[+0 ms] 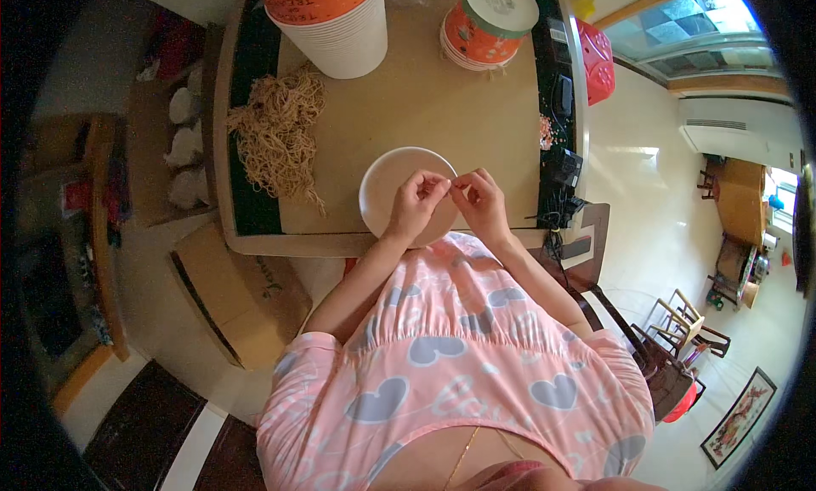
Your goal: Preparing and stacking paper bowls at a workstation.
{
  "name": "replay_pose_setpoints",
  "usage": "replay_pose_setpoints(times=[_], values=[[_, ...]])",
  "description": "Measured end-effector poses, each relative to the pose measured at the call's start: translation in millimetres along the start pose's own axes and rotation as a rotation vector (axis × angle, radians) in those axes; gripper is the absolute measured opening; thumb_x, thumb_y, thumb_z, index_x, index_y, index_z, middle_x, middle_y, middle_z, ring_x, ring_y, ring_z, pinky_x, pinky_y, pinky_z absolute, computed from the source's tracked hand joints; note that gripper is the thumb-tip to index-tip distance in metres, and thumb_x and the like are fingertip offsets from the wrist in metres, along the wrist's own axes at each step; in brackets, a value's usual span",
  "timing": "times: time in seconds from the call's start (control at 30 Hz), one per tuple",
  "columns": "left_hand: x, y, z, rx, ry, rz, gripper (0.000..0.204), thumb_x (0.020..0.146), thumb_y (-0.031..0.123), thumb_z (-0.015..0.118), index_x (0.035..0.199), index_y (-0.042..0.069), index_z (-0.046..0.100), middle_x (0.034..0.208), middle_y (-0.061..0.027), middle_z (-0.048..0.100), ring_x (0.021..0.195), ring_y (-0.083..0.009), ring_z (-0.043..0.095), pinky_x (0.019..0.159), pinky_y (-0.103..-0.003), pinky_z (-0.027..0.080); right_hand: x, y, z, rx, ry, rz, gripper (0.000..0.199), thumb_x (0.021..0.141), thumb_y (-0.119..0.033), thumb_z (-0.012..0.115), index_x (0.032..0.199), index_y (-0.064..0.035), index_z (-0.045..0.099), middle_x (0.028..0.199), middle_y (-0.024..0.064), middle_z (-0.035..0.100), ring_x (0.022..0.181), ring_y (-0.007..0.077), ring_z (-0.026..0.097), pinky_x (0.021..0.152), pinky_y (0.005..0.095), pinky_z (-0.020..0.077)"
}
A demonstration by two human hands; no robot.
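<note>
A white round paper bucket stands at the table's near edge, its open mouth toward me. Over its right side, my left hand is closed in a pinch, fingertips pressed together. Close against it, my right hand pinches at the rim too. What the fingertips hold is too small to make out. To the left lies a tangled heap of tan twine, with loose ends trailing toward me.
At the back stands a tall stack of orange-and-white paper buckets. A shorter upside-down stack sits at the back right. Black adapters and cables line the right edge. A cardboard box is on the floor at left; a red stool stands beyond the table.
</note>
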State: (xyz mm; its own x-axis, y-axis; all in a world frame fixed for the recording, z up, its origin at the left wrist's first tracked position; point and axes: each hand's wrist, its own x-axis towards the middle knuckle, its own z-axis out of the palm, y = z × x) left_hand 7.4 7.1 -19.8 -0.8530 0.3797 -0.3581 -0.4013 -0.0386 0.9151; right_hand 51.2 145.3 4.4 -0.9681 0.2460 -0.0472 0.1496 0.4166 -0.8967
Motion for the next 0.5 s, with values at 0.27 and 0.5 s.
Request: replay_pose_setpoints(times=[0.27, 0.5], values=[[-4.0, -3.1, -6.9, 0.140, 0.028, -0.032, 0.010, 0.086, 0.010, 0.058, 0.084, 0.002, 0.061, 0.071, -0.0008, 0.062, 0.061, -0.0050, 0.053, 0.055, -0.020, 0.042, -0.2, -4.0, 0.9, -0.067, -0.014, -0.043, 0.009, 0.075, -0.001, 0.064, 0.083, -0.0043, 0.061, 0.076, 0.0042, 0.053, 0.056, 0.0104, 0.046, 0.049, 0.0231, 0.0389], [-6.0, -13.6, -9.8, 0.058, 0.033, -0.064, 0.009, 0.087, 0.012, 0.056, 0.088, 0.004, 0.060, 0.075, -0.0018, 0.065, 0.053, -0.0032, 0.049, 0.048, -0.018, 0.039, -0.9, -2.6, 1.2, -0.077, 0.008, -0.066, 0.007, 0.075, -0.001, 0.065, 0.080, -0.0040, 0.060, 0.075, 0.0045, 0.052, 0.053, 0.0112, 0.046, 0.048, 0.0240, 0.0384]])
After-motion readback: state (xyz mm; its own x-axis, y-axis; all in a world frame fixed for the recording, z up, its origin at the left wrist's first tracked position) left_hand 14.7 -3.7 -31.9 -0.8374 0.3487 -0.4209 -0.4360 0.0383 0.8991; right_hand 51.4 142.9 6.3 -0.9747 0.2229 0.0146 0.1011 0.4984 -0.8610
